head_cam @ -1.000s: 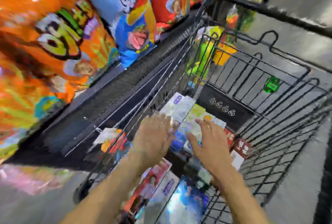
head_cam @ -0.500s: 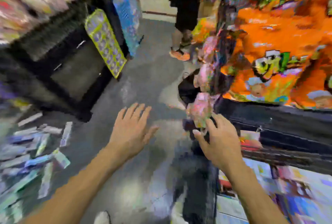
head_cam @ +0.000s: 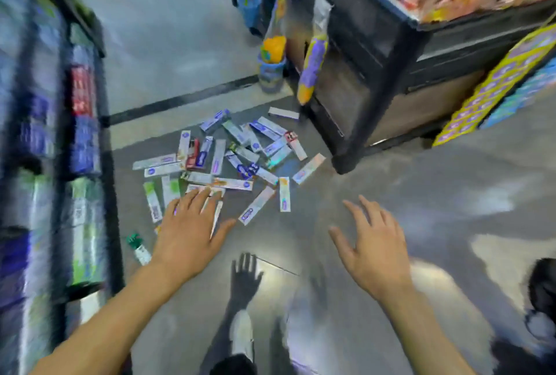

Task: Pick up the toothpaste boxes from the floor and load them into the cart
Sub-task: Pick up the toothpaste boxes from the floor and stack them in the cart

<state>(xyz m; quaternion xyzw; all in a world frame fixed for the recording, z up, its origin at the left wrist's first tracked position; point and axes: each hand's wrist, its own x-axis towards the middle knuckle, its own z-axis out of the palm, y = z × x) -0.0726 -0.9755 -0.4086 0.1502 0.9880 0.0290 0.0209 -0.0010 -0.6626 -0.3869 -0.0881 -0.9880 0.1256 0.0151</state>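
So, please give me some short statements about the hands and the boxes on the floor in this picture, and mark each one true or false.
1. Both hands are empty, with the fingers spread. True: the left hand and the right hand hold nothing.
2. The toothpaste boxes stand in one neat stack. False: they lie scattered flat on the floor.
3. The pile lies between a shelf and a dark display stand. True.
4. The right hand is over the pile. False: the left hand is over its near edge; the right is over bare floor.
5. The cart is in view beside the boxes. False: no cart shows.
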